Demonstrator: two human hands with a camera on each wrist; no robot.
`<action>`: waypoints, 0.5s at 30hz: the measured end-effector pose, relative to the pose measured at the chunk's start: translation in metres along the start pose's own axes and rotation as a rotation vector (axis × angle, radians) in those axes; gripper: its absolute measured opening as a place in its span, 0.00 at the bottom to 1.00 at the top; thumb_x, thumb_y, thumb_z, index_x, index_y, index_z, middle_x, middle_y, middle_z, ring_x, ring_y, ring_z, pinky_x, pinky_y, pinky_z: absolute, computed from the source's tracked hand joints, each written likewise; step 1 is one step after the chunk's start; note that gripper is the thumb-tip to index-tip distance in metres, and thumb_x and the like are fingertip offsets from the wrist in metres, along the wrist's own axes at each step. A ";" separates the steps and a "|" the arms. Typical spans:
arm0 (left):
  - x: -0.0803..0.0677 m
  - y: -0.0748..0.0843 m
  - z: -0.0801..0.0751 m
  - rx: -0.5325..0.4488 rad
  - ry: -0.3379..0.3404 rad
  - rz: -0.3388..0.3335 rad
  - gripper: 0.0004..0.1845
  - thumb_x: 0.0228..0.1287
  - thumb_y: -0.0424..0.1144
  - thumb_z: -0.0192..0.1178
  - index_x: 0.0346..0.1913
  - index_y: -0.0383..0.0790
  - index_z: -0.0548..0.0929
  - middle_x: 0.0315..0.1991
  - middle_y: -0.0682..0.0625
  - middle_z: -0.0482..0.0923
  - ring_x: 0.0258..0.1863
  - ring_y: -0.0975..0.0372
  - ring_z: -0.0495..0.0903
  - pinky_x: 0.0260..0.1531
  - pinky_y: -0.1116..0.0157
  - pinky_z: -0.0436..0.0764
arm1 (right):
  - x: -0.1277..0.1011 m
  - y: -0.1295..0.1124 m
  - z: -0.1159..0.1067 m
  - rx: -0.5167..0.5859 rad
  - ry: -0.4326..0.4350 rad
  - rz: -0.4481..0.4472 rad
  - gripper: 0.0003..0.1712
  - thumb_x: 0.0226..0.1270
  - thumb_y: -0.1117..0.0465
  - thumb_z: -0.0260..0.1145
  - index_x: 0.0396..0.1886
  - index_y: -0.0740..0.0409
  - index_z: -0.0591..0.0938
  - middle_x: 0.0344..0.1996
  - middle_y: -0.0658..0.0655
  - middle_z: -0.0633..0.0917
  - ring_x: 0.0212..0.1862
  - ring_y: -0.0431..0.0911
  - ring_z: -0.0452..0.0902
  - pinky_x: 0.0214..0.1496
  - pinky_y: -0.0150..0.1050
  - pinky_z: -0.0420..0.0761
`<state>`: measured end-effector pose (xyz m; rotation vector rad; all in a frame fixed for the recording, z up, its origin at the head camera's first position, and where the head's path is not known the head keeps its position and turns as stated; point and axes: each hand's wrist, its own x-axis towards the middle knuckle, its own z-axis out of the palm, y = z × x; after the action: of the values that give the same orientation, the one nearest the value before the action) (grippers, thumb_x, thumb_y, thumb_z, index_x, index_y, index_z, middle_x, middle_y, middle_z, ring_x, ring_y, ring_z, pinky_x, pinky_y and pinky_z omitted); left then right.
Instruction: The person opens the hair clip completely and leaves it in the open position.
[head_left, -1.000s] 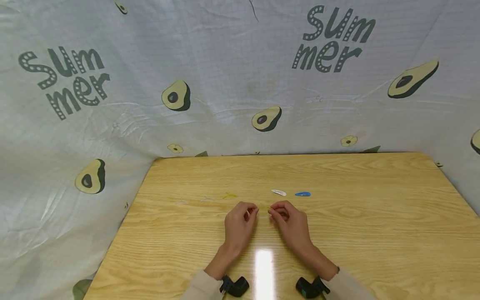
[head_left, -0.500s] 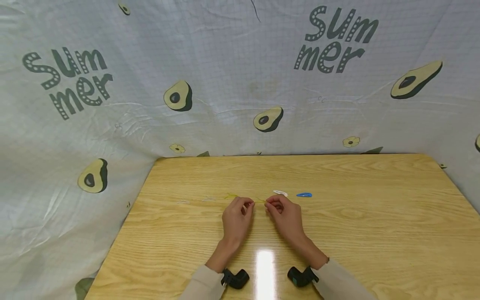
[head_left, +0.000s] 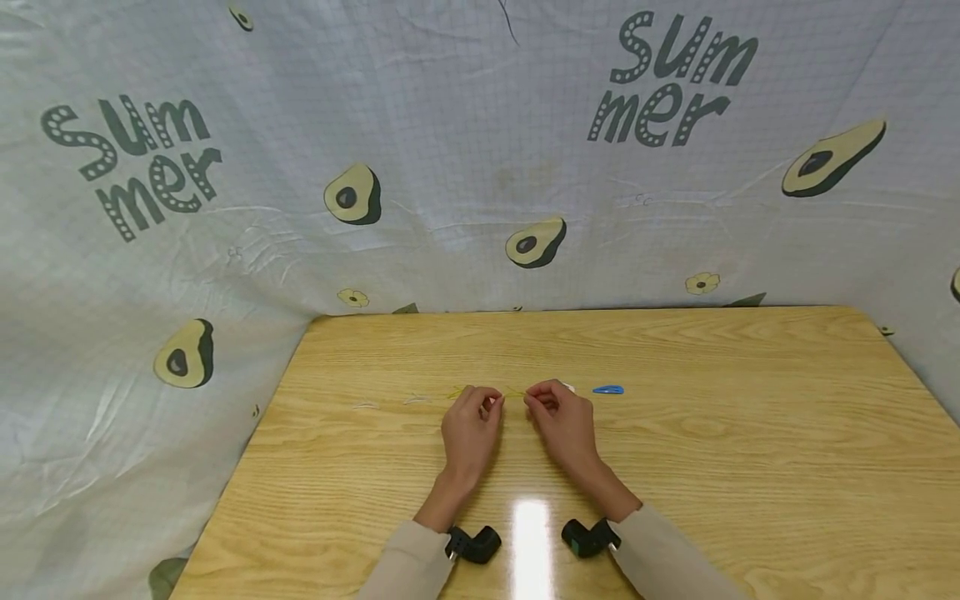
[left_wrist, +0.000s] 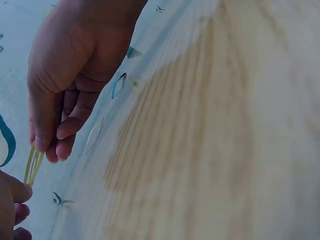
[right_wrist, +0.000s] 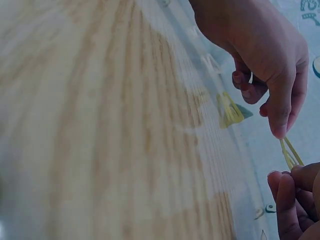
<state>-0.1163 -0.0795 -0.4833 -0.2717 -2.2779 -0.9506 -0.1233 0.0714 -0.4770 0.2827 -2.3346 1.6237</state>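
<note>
A yellow snap hair clip is held level between the two hands, just above the table. My left hand pinches its left end, and my right hand pinches the other end. In the right wrist view the strips of this clip look spread apart, though its ends are covered by fingertips. Another yellow clip lies just beyond the left hand. On the far side of the right hand, a white clip is mostly hidden, with a blue clip to its right.
Two thin white clips, an outer one and an inner one, lie left of the left hand. The wooden table ends at a patterned cloth hung behind it. A bright reflection lies on the tabletop between the forearms.
The left hand has taken hold of the yellow clip's free end. Both hands have moved forward and a little left, closer together. The right hand now covers most of the white clip.
</note>
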 end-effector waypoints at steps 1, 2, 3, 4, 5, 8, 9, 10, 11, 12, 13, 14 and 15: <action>0.000 -0.001 0.001 0.009 0.007 0.001 0.05 0.54 0.29 0.70 0.28 0.39 0.83 0.21 0.52 0.72 0.17 0.65 0.70 0.16 0.72 0.69 | 0.001 0.001 0.001 -0.004 0.006 -0.004 0.03 0.61 0.67 0.70 0.33 0.60 0.83 0.24 0.53 0.84 0.27 0.44 0.82 0.30 0.32 0.79; 0.001 -0.001 0.003 0.017 0.012 -0.001 0.05 0.53 0.29 0.71 0.28 0.38 0.83 0.21 0.53 0.72 0.16 0.66 0.69 0.16 0.72 0.68 | 0.002 0.001 0.002 -0.009 0.012 -0.003 0.03 0.60 0.67 0.70 0.33 0.60 0.83 0.24 0.52 0.84 0.27 0.44 0.82 0.29 0.32 0.79; 0.001 -0.002 0.004 0.026 0.015 -0.005 0.05 0.53 0.29 0.71 0.28 0.39 0.83 0.20 0.53 0.71 0.16 0.66 0.69 0.16 0.72 0.68 | 0.003 0.002 0.003 -0.009 0.016 0.001 0.03 0.60 0.67 0.70 0.33 0.60 0.83 0.24 0.52 0.84 0.27 0.43 0.82 0.29 0.32 0.79; 0.001 -0.003 0.005 0.033 0.018 -0.011 0.05 0.53 0.30 0.71 0.28 0.39 0.84 0.20 0.53 0.71 0.16 0.66 0.69 0.16 0.72 0.67 | 0.004 0.003 0.004 -0.010 0.020 0.008 0.03 0.60 0.67 0.70 0.33 0.61 0.83 0.24 0.53 0.84 0.27 0.43 0.82 0.29 0.32 0.79; 0.001 -0.004 0.007 0.041 0.022 -0.017 0.05 0.52 0.30 0.71 0.27 0.38 0.84 0.20 0.53 0.70 0.16 0.66 0.68 0.16 0.71 0.67 | 0.005 0.003 0.005 -0.013 0.024 0.014 0.03 0.60 0.67 0.70 0.33 0.61 0.83 0.24 0.53 0.85 0.27 0.42 0.82 0.28 0.32 0.79; 0.001 -0.005 0.010 0.056 0.032 -0.034 0.05 0.52 0.29 0.71 0.27 0.38 0.84 0.19 0.53 0.70 0.15 0.65 0.68 0.16 0.71 0.67 | 0.007 0.005 0.009 -0.018 0.029 0.037 0.03 0.60 0.67 0.70 0.33 0.61 0.84 0.24 0.52 0.85 0.26 0.41 0.82 0.28 0.32 0.79; 0.001 -0.006 0.010 0.061 0.035 -0.041 0.05 0.52 0.30 0.71 0.27 0.38 0.84 0.19 0.53 0.70 0.15 0.65 0.68 0.16 0.70 0.67 | 0.008 0.007 0.010 -0.025 0.031 0.042 0.03 0.60 0.66 0.70 0.33 0.61 0.84 0.24 0.52 0.85 0.26 0.41 0.82 0.27 0.32 0.79; 0.001 -0.006 0.011 0.065 0.041 -0.046 0.05 0.52 0.29 0.71 0.27 0.38 0.84 0.19 0.53 0.70 0.15 0.66 0.67 0.16 0.70 0.67 | 0.009 0.008 0.011 -0.034 0.033 0.045 0.03 0.60 0.66 0.70 0.32 0.61 0.84 0.24 0.52 0.85 0.26 0.41 0.82 0.27 0.32 0.78; 0.001 -0.006 0.012 0.069 0.046 -0.049 0.05 0.52 0.29 0.71 0.27 0.38 0.84 0.18 0.53 0.69 0.15 0.66 0.67 0.15 0.70 0.66 | 0.009 0.008 0.012 -0.042 0.038 0.046 0.03 0.60 0.66 0.70 0.32 0.60 0.84 0.23 0.51 0.85 0.25 0.41 0.81 0.27 0.32 0.78; 0.001 -0.007 0.012 0.071 0.047 -0.054 0.05 0.52 0.29 0.71 0.28 0.38 0.84 0.18 0.53 0.69 0.15 0.66 0.67 0.15 0.70 0.66 | 0.010 0.009 0.013 -0.049 0.041 0.044 0.03 0.60 0.66 0.70 0.32 0.61 0.84 0.23 0.51 0.85 0.25 0.41 0.81 0.27 0.32 0.78; 0.001 -0.007 0.013 0.076 0.050 -0.058 0.05 0.52 0.30 0.71 0.28 0.38 0.84 0.18 0.53 0.69 0.14 0.66 0.66 0.15 0.71 0.66 | 0.010 0.009 0.014 -0.059 0.045 0.045 0.03 0.60 0.66 0.70 0.32 0.61 0.84 0.23 0.51 0.85 0.24 0.41 0.81 0.26 0.32 0.78; 0.002 -0.008 0.014 0.082 0.051 -0.063 0.04 0.53 0.30 0.71 0.27 0.38 0.84 0.18 0.53 0.68 0.14 0.66 0.66 0.15 0.71 0.65 | 0.011 0.010 0.015 -0.071 0.050 0.046 0.03 0.61 0.65 0.70 0.32 0.60 0.84 0.23 0.51 0.85 0.24 0.40 0.80 0.26 0.32 0.78; 0.002 -0.008 0.014 0.089 0.052 -0.066 0.04 0.53 0.30 0.71 0.28 0.38 0.84 0.18 0.53 0.68 0.14 0.66 0.65 0.15 0.70 0.65 | 0.012 0.010 0.016 -0.080 0.055 0.045 0.03 0.61 0.65 0.70 0.31 0.60 0.84 0.22 0.51 0.84 0.24 0.40 0.80 0.26 0.32 0.77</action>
<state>-0.1278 -0.0758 -0.4942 -0.1323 -2.2863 -0.8763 -0.1391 0.0599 -0.4870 0.1680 -2.3738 1.5329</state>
